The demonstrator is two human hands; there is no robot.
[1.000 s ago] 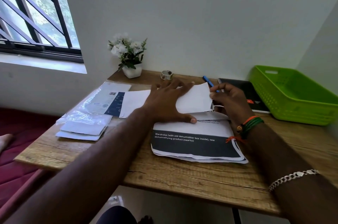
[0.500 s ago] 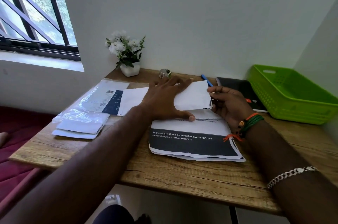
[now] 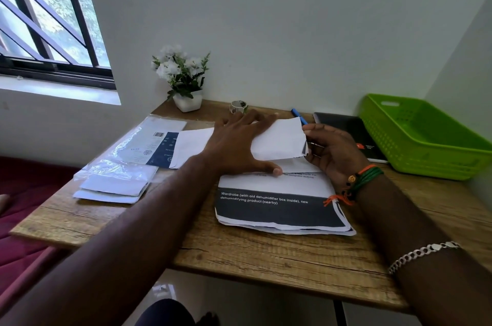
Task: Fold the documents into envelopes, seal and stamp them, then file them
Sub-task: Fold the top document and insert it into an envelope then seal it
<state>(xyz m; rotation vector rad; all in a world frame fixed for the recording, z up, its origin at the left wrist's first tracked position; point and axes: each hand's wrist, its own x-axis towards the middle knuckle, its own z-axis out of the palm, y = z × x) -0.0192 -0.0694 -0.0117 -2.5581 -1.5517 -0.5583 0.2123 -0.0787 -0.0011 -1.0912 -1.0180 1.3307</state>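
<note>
Document stack (image 3: 282, 208) sits frame centre-low on the table (image 3: 266, 254), dark band with white print facing up. Left hand (image 3: 237, 147) above it: fingers spread flat, pressing the white envelope (image 3: 279, 142), thumb tip on the stack's top sheet. Right hand (image 3: 332, 150), centre-right, fingers curled, pinching the envelope's right edge. Green basket (image 3: 426, 139) far right; more envelopes (image 3: 114, 187) left.

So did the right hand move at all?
Barely: the right hand slid slightly toward the envelope, still beside the blue pen.
</note>
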